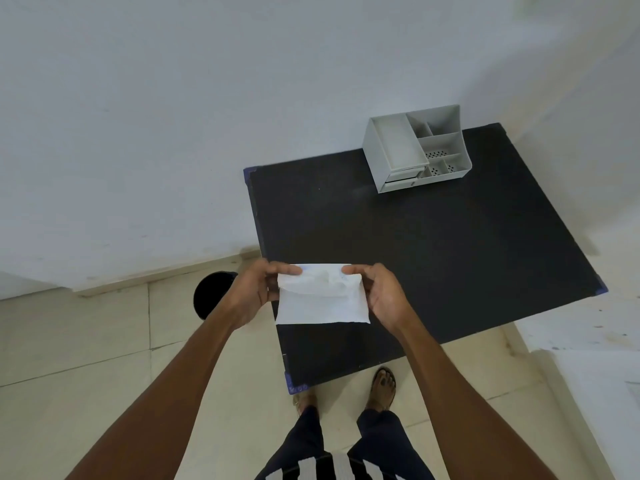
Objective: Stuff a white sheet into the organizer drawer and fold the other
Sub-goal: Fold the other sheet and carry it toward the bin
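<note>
1 white sheet (322, 299), held in the air over the near-left part of the black worktop (433, 244), already doubled once: an upper flap lies over the lower panel, with the folded edge along the top.

Holders: 2 hands, both pinching. Left hand (252, 289) grips the top-left corner, its fingers (289, 270) closed over the front of the upper edge. Right hand (384, 296) grips the top-right corner in the same way, thumb across the front. Neither hand is free.

Long axis: runs left to right, straight from one hand to the other; the short axis hangs downward toward the person. The lower edge is unsupported and appears clear of the worktop, though contact cannot be ruled out.

Organizer (417, 150): grey, at the far-right corner of the worktop, well apart from the sheet. Top tray and open compartments look empty from here. Its 2 small drawers (403, 179) face the person; whether they are shut, or already hold the other sheet, cannot be told.

Judgement: this item is the one being folded. The next fold likely brings 1 hand across to the other along the long axis, the 2 hands being equally near. Risk: thin, limp material, corners liable to slip out of line.
</note>
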